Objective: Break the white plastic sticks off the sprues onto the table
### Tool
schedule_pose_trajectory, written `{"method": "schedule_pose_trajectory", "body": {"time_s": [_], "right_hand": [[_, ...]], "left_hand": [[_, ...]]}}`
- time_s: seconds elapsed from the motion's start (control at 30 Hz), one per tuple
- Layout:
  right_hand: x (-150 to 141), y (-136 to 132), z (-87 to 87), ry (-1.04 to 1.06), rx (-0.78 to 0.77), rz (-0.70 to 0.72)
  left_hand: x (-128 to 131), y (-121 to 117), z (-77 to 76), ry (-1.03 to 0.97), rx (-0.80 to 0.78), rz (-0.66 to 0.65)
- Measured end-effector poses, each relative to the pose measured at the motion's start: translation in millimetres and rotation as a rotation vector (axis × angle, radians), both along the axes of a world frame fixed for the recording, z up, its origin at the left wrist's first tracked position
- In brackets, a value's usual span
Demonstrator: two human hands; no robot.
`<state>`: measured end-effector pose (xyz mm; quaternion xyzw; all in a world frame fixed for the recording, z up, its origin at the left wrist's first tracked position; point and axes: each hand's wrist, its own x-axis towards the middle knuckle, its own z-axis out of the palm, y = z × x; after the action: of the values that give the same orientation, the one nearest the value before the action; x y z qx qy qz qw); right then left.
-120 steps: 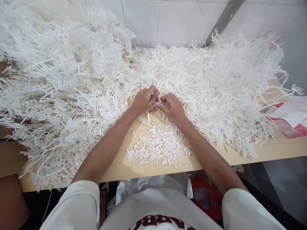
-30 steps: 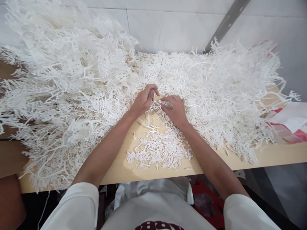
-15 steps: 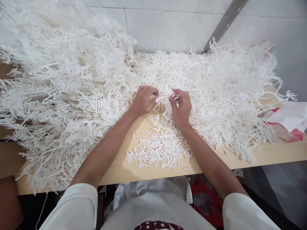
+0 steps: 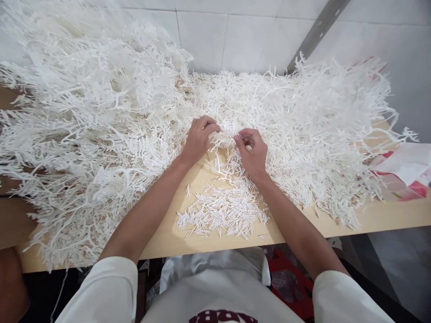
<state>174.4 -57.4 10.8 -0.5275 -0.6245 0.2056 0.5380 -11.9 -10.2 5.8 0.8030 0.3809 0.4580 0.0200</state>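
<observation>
Dark maroon lettering (image 4: 222, 316) across a pale grey fabric shirt (image 4: 218, 287).
Cut off at the bottom; perhaps an R and B.

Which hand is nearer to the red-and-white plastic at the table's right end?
Right. The right hand is left of the red-and-white plastic, with white strands between; the left hand is farther left, beyond the right.

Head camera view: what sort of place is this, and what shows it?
Probably an indoor workroom: a pale tabletop heaped with white branching sprigs and short white pieces stands by a tiled wall.
</observation>
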Motion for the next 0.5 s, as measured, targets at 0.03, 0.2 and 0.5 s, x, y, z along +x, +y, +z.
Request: {"method": "schedule_pose_trajectory", "body": {"time_s": [0.03, 0.2, 0.5], "right_hand": [[-0.2, -0.4, 0.8, 0.018, -0.011, -0.010], [-0.2, -0.5, 2.2, 0.069, -0.001, -0.028], [2.6, 0.8, -3.7, 0.120, 0.032, 0.164]], "left_hand": [[0.7, -0.8, 0.9, 0.023, 0.003, -0.016], [1.7, -2.0, 1.5, 0.075, 0.042, -0.069], [3.4, -5.2, 3.3, 0.120, 0.062, -0.048]]}}
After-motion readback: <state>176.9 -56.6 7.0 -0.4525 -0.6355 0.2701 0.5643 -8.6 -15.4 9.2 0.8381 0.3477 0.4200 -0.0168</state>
